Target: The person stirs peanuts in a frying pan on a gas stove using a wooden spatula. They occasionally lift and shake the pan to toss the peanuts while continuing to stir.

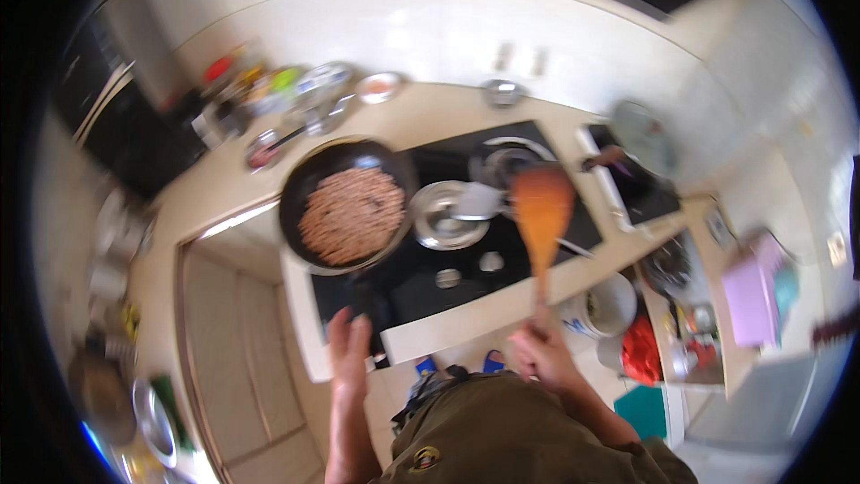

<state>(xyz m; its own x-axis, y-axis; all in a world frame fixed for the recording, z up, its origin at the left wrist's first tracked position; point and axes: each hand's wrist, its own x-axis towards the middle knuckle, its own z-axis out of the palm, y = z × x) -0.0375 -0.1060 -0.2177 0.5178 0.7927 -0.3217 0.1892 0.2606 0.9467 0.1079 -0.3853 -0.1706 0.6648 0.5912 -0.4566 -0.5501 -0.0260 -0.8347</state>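
Observation:
My right hand (541, 353) grips the handle of a wooden spatula (543, 205), whose broad, darker end is raised over the right part of the black gas hob (430, 282). Near the hob's front left edge, my left hand (349, 343) has its fingers apart and holds nothing. A dark wok (290, 215) on the left side of the hob contains a layer of small reddish-brown pieces, perhaps peanuts. Beside it lies a round metal dish or lid (437, 235), with a pale flat utensil head (478, 202) over its right side.
Jars, bowls and a ladle crowd the counter (430, 107) behind and left of the wok. A small metal bowl (502, 92) stands by the wall. At right are a glass lid (641, 138), a white bucket (611, 306), a red bag (641, 349) and a lilac container (756, 296).

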